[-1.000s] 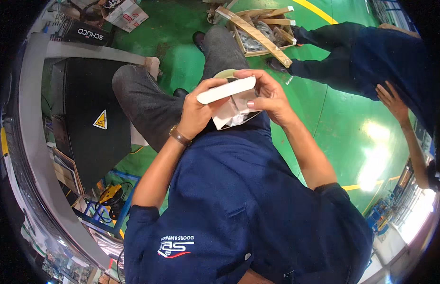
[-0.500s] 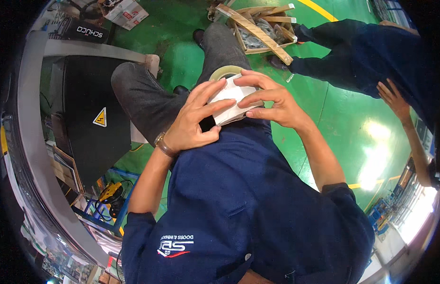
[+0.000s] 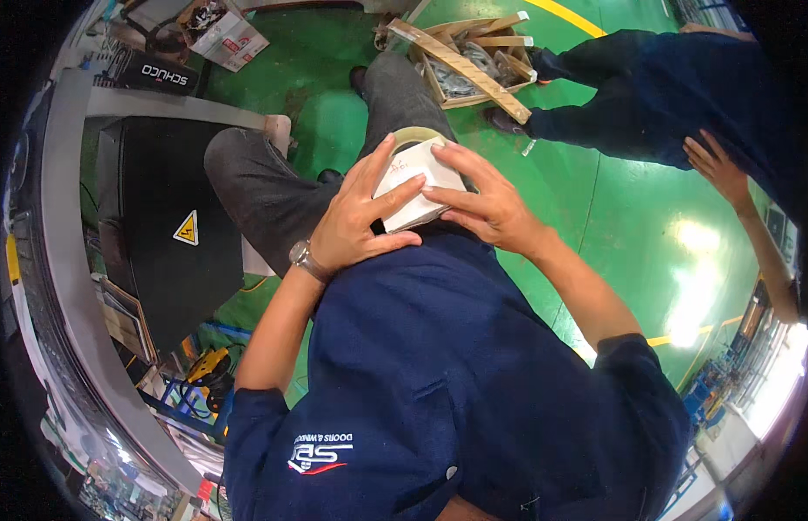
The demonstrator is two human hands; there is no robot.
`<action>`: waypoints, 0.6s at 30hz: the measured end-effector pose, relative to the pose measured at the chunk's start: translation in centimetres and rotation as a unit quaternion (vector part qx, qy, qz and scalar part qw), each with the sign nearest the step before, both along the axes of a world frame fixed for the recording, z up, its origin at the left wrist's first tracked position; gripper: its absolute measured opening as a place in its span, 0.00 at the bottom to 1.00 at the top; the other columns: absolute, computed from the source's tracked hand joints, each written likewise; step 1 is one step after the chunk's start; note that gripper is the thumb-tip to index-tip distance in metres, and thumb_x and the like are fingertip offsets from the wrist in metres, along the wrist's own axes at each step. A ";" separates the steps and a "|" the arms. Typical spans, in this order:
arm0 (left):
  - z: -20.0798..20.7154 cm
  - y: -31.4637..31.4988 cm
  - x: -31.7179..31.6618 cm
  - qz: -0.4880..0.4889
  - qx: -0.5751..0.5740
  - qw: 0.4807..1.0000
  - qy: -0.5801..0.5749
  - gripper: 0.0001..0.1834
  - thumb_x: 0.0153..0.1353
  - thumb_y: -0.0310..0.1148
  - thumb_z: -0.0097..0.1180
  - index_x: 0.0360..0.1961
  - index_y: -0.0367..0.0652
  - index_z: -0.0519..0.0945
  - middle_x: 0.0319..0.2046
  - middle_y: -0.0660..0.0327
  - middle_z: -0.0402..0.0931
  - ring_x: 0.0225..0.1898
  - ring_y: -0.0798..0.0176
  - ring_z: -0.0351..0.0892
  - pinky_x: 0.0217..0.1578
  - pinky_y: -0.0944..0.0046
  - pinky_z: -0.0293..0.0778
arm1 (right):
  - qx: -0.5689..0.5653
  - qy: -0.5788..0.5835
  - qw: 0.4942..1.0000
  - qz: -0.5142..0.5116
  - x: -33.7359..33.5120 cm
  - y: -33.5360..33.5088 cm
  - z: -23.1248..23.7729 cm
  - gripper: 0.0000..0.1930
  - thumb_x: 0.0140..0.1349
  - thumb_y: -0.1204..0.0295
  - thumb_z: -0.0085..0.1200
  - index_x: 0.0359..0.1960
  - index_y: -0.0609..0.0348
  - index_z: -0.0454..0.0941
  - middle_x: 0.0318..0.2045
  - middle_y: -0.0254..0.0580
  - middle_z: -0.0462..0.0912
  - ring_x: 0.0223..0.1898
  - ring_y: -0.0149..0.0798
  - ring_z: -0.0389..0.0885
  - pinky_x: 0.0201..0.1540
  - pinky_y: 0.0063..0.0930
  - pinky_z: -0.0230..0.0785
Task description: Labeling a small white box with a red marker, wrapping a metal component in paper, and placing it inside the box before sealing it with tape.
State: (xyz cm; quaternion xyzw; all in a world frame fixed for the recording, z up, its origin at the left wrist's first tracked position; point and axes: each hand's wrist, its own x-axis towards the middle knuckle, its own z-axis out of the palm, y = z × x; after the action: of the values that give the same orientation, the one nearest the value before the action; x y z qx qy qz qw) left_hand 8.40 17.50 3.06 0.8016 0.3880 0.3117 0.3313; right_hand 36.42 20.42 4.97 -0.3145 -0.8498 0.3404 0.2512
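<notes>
Green floor [image 3: 630, 217] behind; left hand [image 3: 346, 224] and right hand [image 3: 501, 208] grip a white box [image 3: 414, 162] between them (fingers spread over its top).

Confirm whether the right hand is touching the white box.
Touching. The head view shows the right hand with its fingers resting on top of the white box.

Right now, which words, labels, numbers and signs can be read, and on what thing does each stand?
I copy no wording; places only:
Red handwriting on white box.
White lettering on black case.
Yellow warning triangle, lightning bolt, on black panel.
White-and-red logo on navy shirt.
Red print on carton: too small to read.
</notes>
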 end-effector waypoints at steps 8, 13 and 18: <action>-0.7 0.2 0.6 -0.015 0.046 0.998 0.042 0.39 0.56 0.48 0.76 0.70 0.58 0.80 0.78 0.42 0.56 0.73 0.36 0.65 0.71 0.44 0.64 | 0.107 0.006 0.994 0.016 0.4 -0.7 -1.3 0.28 0.59 0.76 0.69 0.63 0.45 0.84 0.72 0.45 0.74 0.75 0.61 0.67 0.73 0.51 0.67; -0.6 -0.8 0.3 0.079 -0.017 0.995 -0.054 0.28 0.61 0.36 0.70 0.65 0.53 0.86 0.73 0.44 0.68 0.70 0.41 0.71 0.71 0.47 0.65 | -0.034 0.126 0.989 -0.067 -0.3 0.8 0.8 0.28 0.66 0.66 0.68 0.68 0.53 0.79 0.72 0.48 0.73 0.74 0.62 0.68 0.73 0.50 0.65; 0.7 -3.7 -4.0 0.281 -0.122 0.924 -0.231 0.25 0.72 0.39 0.53 0.65 0.37 0.83 0.70 0.50 0.74 0.72 0.52 0.70 0.74 0.52 0.61 | -0.038 0.045 0.992 -0.110 -0.6 1.9 -0.8 0.33 0.64 0.64 0.70 0.71 0.54 0.75 0.74 0.48 0.70 0.76 0.58 0.66 0.77 0.49 0.59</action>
State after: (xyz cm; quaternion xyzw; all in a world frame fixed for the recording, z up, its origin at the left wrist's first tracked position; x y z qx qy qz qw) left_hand 4.44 13.80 3.72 0.5189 0.5452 0.5182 0.4061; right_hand 35.79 22.37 4.19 -0.3995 -0.7844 0.3567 0.3129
